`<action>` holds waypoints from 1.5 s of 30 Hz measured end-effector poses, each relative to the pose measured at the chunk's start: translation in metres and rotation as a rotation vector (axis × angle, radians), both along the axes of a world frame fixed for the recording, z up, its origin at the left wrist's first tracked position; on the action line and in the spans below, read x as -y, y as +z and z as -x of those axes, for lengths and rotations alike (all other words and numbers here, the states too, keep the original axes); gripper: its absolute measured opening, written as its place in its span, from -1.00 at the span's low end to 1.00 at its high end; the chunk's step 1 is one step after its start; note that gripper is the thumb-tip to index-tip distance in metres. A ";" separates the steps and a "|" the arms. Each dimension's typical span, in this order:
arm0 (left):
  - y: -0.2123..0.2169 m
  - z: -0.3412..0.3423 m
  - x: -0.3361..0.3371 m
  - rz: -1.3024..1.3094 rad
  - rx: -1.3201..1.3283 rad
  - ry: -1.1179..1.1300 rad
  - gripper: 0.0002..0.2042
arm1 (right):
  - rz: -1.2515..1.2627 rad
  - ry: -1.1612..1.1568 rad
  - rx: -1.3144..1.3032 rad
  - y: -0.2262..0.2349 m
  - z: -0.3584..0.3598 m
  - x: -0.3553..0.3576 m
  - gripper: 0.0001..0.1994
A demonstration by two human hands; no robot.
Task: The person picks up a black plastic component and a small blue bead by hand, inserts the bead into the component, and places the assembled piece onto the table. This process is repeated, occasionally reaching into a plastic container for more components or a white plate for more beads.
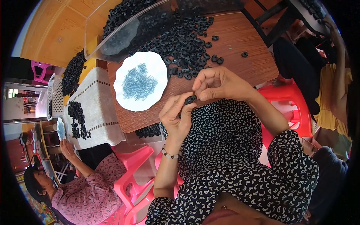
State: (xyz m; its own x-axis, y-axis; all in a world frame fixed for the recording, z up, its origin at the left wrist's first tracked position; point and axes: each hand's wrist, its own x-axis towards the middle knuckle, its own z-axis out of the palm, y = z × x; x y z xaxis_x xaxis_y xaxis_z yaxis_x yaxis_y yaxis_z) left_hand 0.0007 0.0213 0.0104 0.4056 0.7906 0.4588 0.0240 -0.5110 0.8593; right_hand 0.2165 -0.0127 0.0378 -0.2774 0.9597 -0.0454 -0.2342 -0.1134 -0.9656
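My left hand pinches a small black oval plastic piece with holes in it, between thumb and fingers above the table's near edge. Right beside that piece is my right hand, its fingers curled and its thumb close to the fingertips; anything tiny between them is too small to make out. A white scalloped plate on the brown table carries a heap of tiny grey-blue bits. Beyond and right of the plate lie many loose black plastic pieces of a similar kind.
A clear plastic bin with more black pieces stands at the back. On the left, a cloth-covered table bears black pieces; a person sits there holding a pale object. Red stools and another person are to the right.
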 end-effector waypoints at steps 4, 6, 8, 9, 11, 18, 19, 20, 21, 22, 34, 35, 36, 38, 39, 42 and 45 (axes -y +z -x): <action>-0.001 0.001 0.001 -0.010 0.035 0.024 -0.76 | 0.050 -0.063 0.066 0.004 0.005 0.001 -0.61; -0.002 -0.002 0.001 -0.078 0.022 0.034 -0.75 | 0.135 0.038 0.033 0.001 0.004 0.004 -0.52; -0.004 -0.003 0.004 -0.106 0.015 0.037 -0.72 | 0.111 0.109 -0.040 0.000 0.010 0.004 -0.49; -0.005 -0.004 0.004 -0.107 0.015 0.038 -0.72 | 0.087 0.182 -0.115 -0.002 0.012 0.004 -0.47; -0.007 -0.005 0.005 -0.144 0.045 0.062 -0.71 | 0.144 0.236 -0.188 -0.011 0.014 0.004 -0.47; -0.006 -0.001 0.004 -0.267 0.000 0.023 -0.72 | 0.178 0.309 -0.437 -0.033 0.016 0.003 -0.50; -0.004 -0.002 0.004 -0.297 -0.030 0.030 -0.73 | 0.169 0.333 -0.459 -0.036 0.015 0.003 -0.50; -0.003 -0.001 0.005 -0.326 -0.062 0.039 -0.73 | 0.171 0.334 -0.460 -0.036 0.016 0.003 -0.50; -0.003 -0.001 0.005 -0.324 -0.063 0.040 -0.73 | 0.179 0.307 -0.452 -0.036 0.017 0.002 -0.48; -0.003 -0.001 0.004 -0.325 -0.061 0.044 -0.73 | 0.187 0.281 -0.443 -0.036 0.018 0.002 -0.45; -0.008 0.002 0.002 -0.308 -0.074 0.083 -0.71 | 0.191 0.123 -0.386 -0.031 0.034 0.007 -0.56; -0.007 0.003 0.002 -0.242 -0.072 0.089 -0.69 | 0.192 0.124 -0.384 -0.025 0.035 0.007 -0.56; -0.003 0.000 0.004 -0.186 -0.067 0.137 -0.68 | 0.228 0.102 -0.361 -0.017 0.035 0.007 -0.53; -0.004 0.000 0.003 -0.196 -0.068 0.157 -0.66 | 0.263 0.081 -0.336 -0.016 0.033 0.006 -0.49; -0.004 -0.001 0.003 -0.207 -0.069 0.175 -0.65 | 0.246 0.066 -0.297 -0.022 0.028 0.005 -0.47; -0.005 0.000 0.000 -0.247 -0.043 0.213 -0.62 | 0.215 0.034 -0.186 -0.016 0.020 0.006 -0.47; -0.006 -0.001 -0.002 -0.263 -0.044 0.214 -0.61 | 0.155 -0.014 -0.026 -0.003 0.019 0.004 -0.53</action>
State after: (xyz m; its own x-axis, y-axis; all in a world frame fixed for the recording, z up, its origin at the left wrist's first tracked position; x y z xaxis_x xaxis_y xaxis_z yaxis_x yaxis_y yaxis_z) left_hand 0.0017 0.0233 0.0043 0.2674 0.7168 0.6439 0.1886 -0.6943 0.6946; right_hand 0.1976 -0.0172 0.0349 -0.2674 0.9454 -0.1864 -0.2611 -0.2573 -0.9304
